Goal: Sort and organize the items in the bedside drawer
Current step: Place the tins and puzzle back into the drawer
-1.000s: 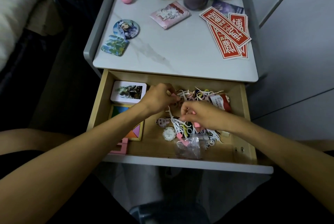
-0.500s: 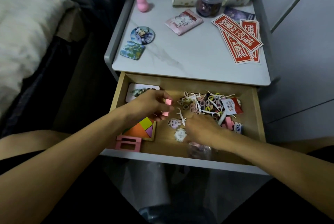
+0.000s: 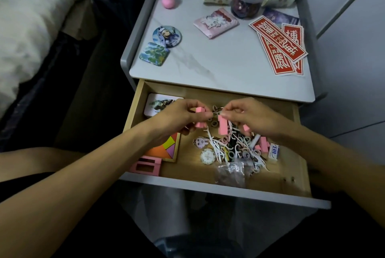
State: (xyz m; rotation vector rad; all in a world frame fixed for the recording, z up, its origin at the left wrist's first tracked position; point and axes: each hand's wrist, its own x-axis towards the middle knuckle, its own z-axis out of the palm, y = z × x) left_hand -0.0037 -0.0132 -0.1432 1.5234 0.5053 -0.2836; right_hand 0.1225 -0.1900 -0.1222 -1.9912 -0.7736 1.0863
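Observation:
The wooden bedside drawer [image 3: 233, 180] stands pulled out. My left hand [image 3: 177, 116] grips several small pink blocks [image 3: 200, 110] above its middle. My right hand [image 3: 250, 116] pinches a longer pink block [image 3: 222, 127] right beside them, with another pink piece under its fingers. Below the hands lies a tangled heap of white floss picks and small hair ties [image 3: 235, 147]. More pink blocks [image 3: 263, 143] sit at the heap's right edge. A pink frame piece [image 3: 145, 166] lies at the drawer's front left.
In the drawer: a picture card box [image 3: 160, 103], a coloured tangram tray [image 3: 166, 149], a small round watch face [image 3: 208, 156], a clear plastic bag [image 3: 230, 171], a white eraser [image 3: 274, 151]. The nightstand top [image 3: 218, 66] holds cups, a jar, badges, red stickers. A bed is left.
My right hand rose from the front of the drawer with a pink block and came up beside my left hand. The left hand still holds its pink pieces.

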